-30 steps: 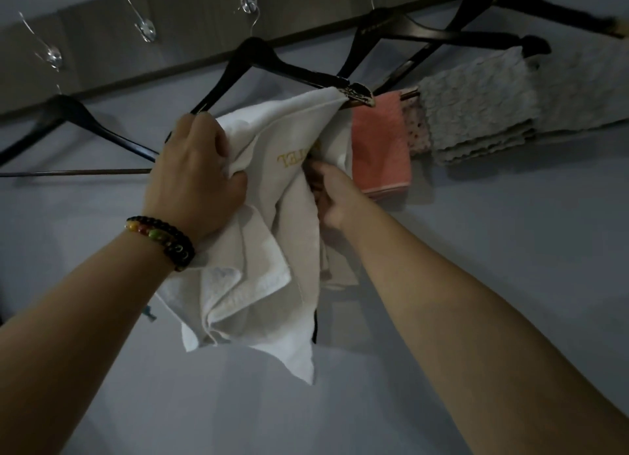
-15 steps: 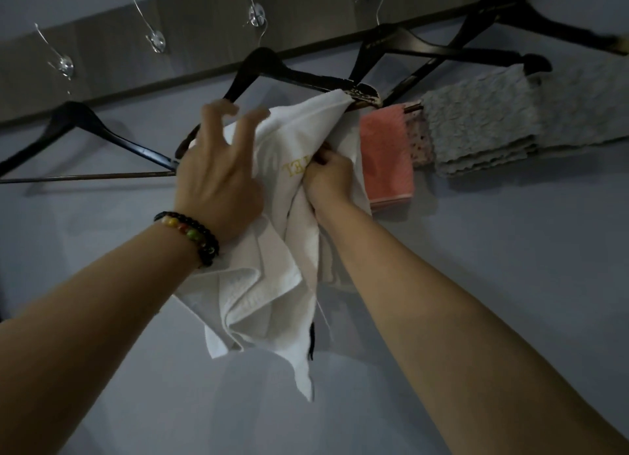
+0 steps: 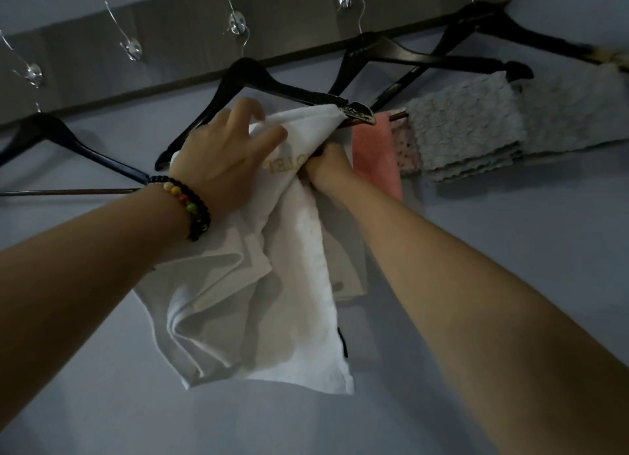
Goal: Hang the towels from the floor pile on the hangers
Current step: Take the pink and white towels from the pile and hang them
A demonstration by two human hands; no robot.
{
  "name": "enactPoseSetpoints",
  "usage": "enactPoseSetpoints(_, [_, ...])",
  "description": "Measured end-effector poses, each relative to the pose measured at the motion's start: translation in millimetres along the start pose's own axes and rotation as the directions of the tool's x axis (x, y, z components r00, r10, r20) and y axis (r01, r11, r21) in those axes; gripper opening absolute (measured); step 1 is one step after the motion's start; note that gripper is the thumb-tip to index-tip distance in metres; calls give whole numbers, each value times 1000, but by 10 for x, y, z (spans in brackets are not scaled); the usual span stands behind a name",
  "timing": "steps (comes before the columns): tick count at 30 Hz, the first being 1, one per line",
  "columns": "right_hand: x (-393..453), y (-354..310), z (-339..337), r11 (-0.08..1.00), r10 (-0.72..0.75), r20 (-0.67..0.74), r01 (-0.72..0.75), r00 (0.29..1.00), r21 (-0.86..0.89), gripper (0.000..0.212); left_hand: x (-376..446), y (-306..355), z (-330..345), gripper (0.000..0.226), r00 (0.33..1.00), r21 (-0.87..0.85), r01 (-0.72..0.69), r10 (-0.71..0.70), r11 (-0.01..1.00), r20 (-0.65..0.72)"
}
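Beside the white towel [image 3: 292,284] hang pink towel [image 3: 376,158] and grey towel [image 3: 466,128].

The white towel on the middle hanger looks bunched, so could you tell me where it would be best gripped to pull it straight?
Probably the free bottom corner of the white towel, taken from below. It hangs clear of both hands and the wall, while the top is folded over the black hanger, where the left hand and right hand already hold it.
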State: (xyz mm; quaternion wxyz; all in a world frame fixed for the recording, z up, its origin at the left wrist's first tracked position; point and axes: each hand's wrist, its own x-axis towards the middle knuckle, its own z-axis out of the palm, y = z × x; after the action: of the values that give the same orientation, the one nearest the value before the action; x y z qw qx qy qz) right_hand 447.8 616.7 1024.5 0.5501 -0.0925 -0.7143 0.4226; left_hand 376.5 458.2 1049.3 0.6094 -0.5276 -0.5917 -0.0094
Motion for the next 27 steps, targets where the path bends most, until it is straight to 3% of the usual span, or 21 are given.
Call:
enactPoseSetpoints(4, [54, -56, 51, 994, 32, 1, -32, 999, 102, 13, 9, -52, 88, 51, 998, 41, 65, -66, 997, 17])
enactPoseSetpoints(9, [73, 26, -1, 989, 7, -169, 18, 986, 144, 19, 47, -80, 182, 45, 993, 79, 107, -110, 991, 33])
enactPoseSetpoints(12, [93, -27, -89, 966, 4, -226, 54, 974, 251, 24, 112, -21, 184, 50, 988, -5, 146, -146, 989, 43])
enactPoseSetpoints(14, [109, -67, -160, 954, 12, -283, 74, 959, 290, 17, 186, 24, 165, 55, 976, -165, 210, -198, 964, 87])
enactPoseSetpoints(16, [96, -114, -255, 954, 27, -334, 75, 942, 290, 16, 299, 24, 94, 56, 939, -472, 330, -232, 817, 255])
enactPoseSetpoints(19, [96, -181, -402, 971, 4, -350, 80, 937, 227, 19, 472, -26, 91, 46, 859, -770, 512, -210, 382, 467])
enactPoseSetpoints(21, [106, -219, -472, 976, -19, -356, 94, 934, 195, 21, 570, -16, 182, 39, 872, -844, 484, -211, 230, 442])
enactPoseSetpoints(23, [108, -274, -509, 978, -20, -367, 94, 930, 185, 22, 645, 37, 283, 18, 917, -938, 338, -251, 73, 311])
enactPoseSetpoints(25, [105, -313, -524, 981, -5, -382, 79, 924, 179, 24, 741, 46, 395, 12, 885, -971, 219, -398, -98, 240])
enactPoseSetpoints(26, [96, -336, -530, 979, -1, -383, 79, 924, 187, 25, 780, 42, 450, 16, 854, -971, 211, -464, -108, 237])
enactPoseSetpoints(27, [81, -354, -532, 978, 1, -377, 79, 926, 195, 24, 813, 38, 508, 21, 845, -968, 249, -479, -42, 238])
